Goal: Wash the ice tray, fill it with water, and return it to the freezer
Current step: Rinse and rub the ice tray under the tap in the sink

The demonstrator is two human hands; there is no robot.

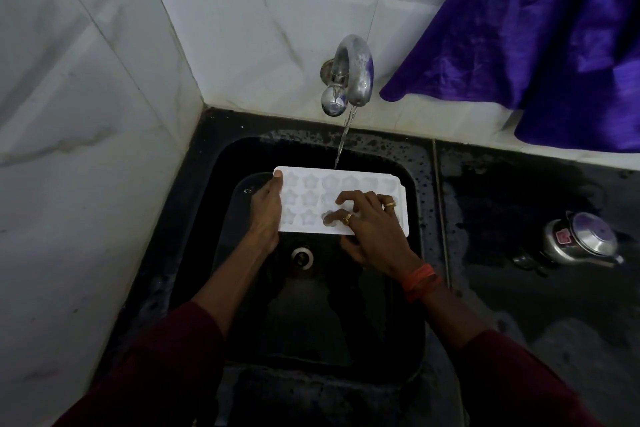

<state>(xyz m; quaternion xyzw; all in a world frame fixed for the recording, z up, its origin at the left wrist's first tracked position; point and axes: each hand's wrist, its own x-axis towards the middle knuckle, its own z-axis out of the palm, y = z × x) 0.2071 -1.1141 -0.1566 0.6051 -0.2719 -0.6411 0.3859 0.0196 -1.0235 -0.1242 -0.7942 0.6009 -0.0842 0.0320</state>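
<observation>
A person holds a white tray [308,199] level over a black sink [311,315], its far edge under the stream from the tap [353,73]. The left hand [266,215] clamps the tray's left short end with the thumb on top. The tray's long axis runs rightward from that grip, and the right hand [372,229] lies over the far half with bent fingers [346,199] in the star cells and its thumb at the near edge; whether it grips or only rubs cannot be told. Washing looks under way, and the cells beside the left grip are likely next, an easier reach for the right hand.
</observation>
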